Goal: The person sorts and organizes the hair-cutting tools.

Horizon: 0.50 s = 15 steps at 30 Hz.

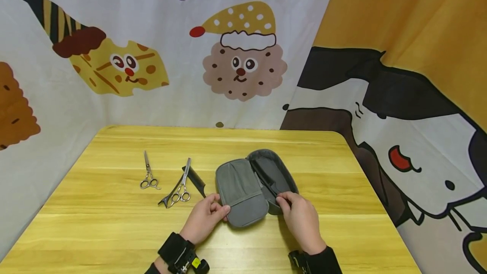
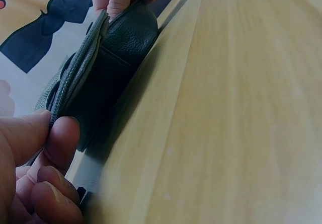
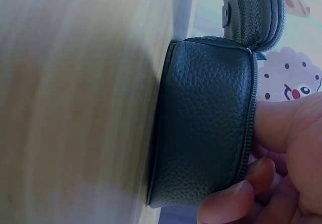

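Note:
A grey zippered case (image 1: pixel 239 217) lies unfolded on the table, its textured outer side (image 3: pixel 211 113) showing in the right wrist view. My left hand (image 1: pixel 203 217) pinches the near left edge of the case's lid between thumb and forefinger; the lid's edge (image 2: pixel 75 78) shows in the left wrist view. My right hand (image 1: pixel 302 221) grips the zipper rim of the deeper half at its near side, thumb over the inside and fingers against the outer wall. Dark folds of lining or a pocket show inside that half.
Left of the case lie a black comb (image 1: pixel 195 181), scissors (image 1: pixel 185 181) and a black hair clip (image 1: pixel 173 191) close together. Another pair of scissors (image 1: pixel 149 174) lies farther left. The wooden table (image 1: pixel 95 223) meets a printed curtain (image 1: pixel 182 62) at its back edge.

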Available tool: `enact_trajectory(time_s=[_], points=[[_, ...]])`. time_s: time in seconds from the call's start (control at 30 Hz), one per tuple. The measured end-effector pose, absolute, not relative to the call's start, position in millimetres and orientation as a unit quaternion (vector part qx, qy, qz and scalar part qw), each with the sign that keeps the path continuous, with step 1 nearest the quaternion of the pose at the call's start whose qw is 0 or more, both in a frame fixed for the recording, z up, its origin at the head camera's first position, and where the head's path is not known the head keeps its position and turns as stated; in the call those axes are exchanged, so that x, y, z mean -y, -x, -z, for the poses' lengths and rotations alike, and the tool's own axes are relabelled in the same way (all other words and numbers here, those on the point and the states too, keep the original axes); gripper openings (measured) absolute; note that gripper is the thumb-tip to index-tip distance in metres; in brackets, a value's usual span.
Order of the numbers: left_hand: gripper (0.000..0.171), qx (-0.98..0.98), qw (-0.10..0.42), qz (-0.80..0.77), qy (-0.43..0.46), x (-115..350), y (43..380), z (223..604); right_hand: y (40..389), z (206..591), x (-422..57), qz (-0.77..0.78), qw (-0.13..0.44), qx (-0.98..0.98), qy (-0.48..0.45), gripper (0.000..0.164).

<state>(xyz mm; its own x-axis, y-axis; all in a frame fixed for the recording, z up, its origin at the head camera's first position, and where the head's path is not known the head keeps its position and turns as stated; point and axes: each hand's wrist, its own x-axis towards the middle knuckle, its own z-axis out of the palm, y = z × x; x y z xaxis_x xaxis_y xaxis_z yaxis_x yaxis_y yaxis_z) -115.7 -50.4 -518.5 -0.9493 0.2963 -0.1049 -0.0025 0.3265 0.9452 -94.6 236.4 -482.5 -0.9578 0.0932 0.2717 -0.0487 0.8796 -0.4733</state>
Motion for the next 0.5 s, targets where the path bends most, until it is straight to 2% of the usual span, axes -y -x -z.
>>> enact_trajectory(time_s=[0.5], points=[[0.042, -0.806, 0.126, -0.570, -0.095, 49.9, 114.7, 518.7, 95.2, 485.3, -236.6, -0.246, 0.152, 0.957, 0.008, 0.009]])
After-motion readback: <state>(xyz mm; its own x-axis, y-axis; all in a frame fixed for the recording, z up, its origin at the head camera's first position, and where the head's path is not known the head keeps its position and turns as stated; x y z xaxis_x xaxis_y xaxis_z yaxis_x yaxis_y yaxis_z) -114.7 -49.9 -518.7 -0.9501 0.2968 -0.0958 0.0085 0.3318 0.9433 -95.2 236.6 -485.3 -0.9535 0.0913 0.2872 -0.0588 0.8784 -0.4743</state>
